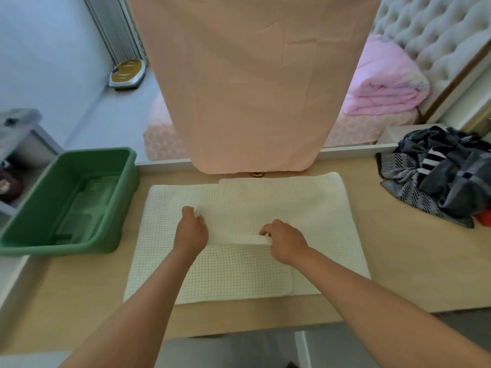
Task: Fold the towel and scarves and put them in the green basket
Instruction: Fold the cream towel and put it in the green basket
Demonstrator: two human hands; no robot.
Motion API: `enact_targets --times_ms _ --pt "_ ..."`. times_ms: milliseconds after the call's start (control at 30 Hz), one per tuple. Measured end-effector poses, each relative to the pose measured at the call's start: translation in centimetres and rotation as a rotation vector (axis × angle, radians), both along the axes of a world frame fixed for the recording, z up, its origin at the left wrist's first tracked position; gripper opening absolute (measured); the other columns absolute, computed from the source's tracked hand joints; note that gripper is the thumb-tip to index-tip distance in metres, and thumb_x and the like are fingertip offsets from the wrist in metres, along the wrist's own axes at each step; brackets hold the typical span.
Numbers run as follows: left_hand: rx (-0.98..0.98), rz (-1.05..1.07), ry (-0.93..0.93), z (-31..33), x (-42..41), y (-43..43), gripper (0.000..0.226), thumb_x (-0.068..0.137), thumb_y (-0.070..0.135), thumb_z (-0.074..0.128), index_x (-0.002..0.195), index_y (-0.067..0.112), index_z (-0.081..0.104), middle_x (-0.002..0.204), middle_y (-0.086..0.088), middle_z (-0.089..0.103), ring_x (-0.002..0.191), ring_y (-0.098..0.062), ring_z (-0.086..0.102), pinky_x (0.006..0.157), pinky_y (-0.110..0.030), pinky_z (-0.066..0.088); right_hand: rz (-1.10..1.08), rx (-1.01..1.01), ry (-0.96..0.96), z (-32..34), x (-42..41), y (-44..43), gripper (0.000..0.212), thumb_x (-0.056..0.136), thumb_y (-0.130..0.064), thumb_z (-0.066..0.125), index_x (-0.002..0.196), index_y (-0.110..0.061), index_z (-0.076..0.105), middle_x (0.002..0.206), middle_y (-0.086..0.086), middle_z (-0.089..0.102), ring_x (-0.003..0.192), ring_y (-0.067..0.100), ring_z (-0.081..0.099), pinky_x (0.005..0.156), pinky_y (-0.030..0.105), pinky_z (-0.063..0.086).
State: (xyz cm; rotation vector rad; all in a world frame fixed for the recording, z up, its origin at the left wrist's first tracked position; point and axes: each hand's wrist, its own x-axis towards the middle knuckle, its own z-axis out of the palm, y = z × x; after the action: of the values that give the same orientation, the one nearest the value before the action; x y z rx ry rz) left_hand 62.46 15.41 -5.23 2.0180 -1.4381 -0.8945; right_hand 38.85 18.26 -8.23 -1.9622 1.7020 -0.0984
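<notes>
A white waffle towel (239, 277) lies spread on the pale wooden surface (398, 261), between the green basket (66, 245) on the left and a crumpled heap of grey, black and white scarves (446, 181) at the right edge. The left grip (192, 229) pinches the far left corner of a raised flap of the towel. The right grip (285, 243) is curled round the flap's near edge, which shows as a thin white band. Most of the fingers are hidden behind the backs of the hands, so how deep each hold goes cannot be made out. The basket sits on the surface's left end with nothing visible inside, its near corner overhanging. The scarf heap is cut off by the frame, and something orange-red (485, 217) pokes out from under it, too little showing to name. A large peach cloth (252, 88) hangs down the middle and hides much of the bed beyond, where a folded pink quilt (385, 83) lies. A small gold object just under its hem cannot be identified.
</notes>
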Motion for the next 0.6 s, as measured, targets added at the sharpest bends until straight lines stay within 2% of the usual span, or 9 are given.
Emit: enact_targets --times_ms 100,167,200,233,333,400,467,533,600 --pt "-0.104 0.004 -0.076 0.7 4.1 1.3 0.045 0.101 0.008 0.037 0.143 0.019 0.026 0.096 -0.015 0.061 0.064 -0.018 0.054 0.053 -0.036 0.045 0.021 -0.074 0.038 0.3 3.8 0.2 0.051 0.084 0.001 0.054 0.126 -0.027 0.060 0.117 -0.002 0.053 0.104 0.019 0.056 0.086 0.031 0.047" --pt "-0.228 -0.018 -0.126 0.9 7.3 1.8 0.068 0.094 -0.004 0.036 0.148 0.035 0.023 0.118 -0.019 0.060 0.063 -0.018 0.055 0.050 -0.034 0.045 0.036 -0.152 0.039 0.5 6.6 0.5 0.049 0.082 -0.002 0.056 0.124 -0.026 0.061 0.113 -0.004 0.053 0.100 0.018 0.055 0.083 0.030 0.046" --pt "-0.270 -0.055 -0.170 0.7 9.0 2.1 0.072 0.090 -0.008 0.035 0.145 0.038 0.029 0.129 -0.011 0.055 0.068 -0.016 0.055 0.053 -0.034 0.047 0.048 -0.169 0.034 0.6 8.0 0.6 0.049 0.080 -0.002 0.057 0.123 -0.026 0.062 0.112 -0.004 0.053 0.099 0.018 0.055 0.083 0.030 0.046" --pt "-0.274 -0.099 -0.236 0.5 10.7 2.5 0.071 0.087 -0.009 0.034 0.140 0.037 0.040 0.130 -0.004 0.053 0.071 -0.014 0.056 0.055 -0.034 0.050 0.065 -0.163 0.032 0.6 9.3 0.9 0.049 0.080 -0.003 0.057 0.123 -0.026 0.062 0.113 -0.004 0.052 0.098 0.019 0.054 0.083 0.031 0.046" --pt "-0.157 -0.157 -0.406 -1.6 15.6 3.8 0.059 0.087 -0.006 0.035 0.127 0.031 0.057 0.120 0.002 0.050 0.064 -0.014 0.054 0.051 -0.034 0.048 0.117 -0.091 0.064 -0.5 12.6 1.7 0.048 0.081 -0.005 0.057 0.124 -0.026 0.061 0.115 -0.003 0.050 0.098 0.019 0.054 0.082 0.030 0.046" --pt "-0.034 -0.162 -0.426 -4.3 18.6 4.4 0.057 0.090 -0.002 0.036 0.135 0.028 0.053 0.124 0.000 0.050 0.079 -0.017 0.057 0.061 -0.034 0.048 0.127 -0.008 0.073 -1.9 14.2 2.5 0.047 0.084 -0.007 0.057 0.126 -0.028 0.059 0.117 -0.002 0.049 0.103 0.021 0.054 0.083 0.030 0.045" --pt "0.140 -0.274 -0.490 -6.5 20.5 4.9 0.052 0.093 0.006 0.041 0.140 0.028 0.047 0.134 -0.003 0.049 0.104 -0.023 0.058 0.082 -0.041 0.052 0.148 0.121 0.084 -3.2 15.4 3.3 0.044 0.089 -0.016 0.057 0.130 -0.029 0.058 0.124 -0.002 0.047 0.111 0.021 0.052 0.091 0.032 0.044" --pt "0.267 -0.390 -0.555 -8.1 21.2 5.3 0.052 0.092 0.012 0.048 0.140 0.029 0.047 0.144 -0.004 0.040 0.125 -0.026 0.047 0.100 -0.043 0.045 0.152 0.266 0.086 -4.2 16.0 4.1 0.043 0.090 -0.034 0.058 0.133 -0.031 0.057 0.133 -0.003 0.045 0.119 0.020 0.048 0.102 0.035 0.041" --pt "0.220 -0.431 -0.599 -8.6 21.0 5.3 0.055 0.090 0.009 0.050 0.141 0.031 0.046 0.155 -0.005 0.028 0.138 -0.029 0.033 0.109 -0.044 0.035 0.079 0.288 0.025 -4.5 16.2 4.4 0.043 0.091 -0.044 0.055 0.132 -0.031 0.060 0.135 -0.004 0.046 0.123 0.019 0.046 0.107 0.036 0.037"
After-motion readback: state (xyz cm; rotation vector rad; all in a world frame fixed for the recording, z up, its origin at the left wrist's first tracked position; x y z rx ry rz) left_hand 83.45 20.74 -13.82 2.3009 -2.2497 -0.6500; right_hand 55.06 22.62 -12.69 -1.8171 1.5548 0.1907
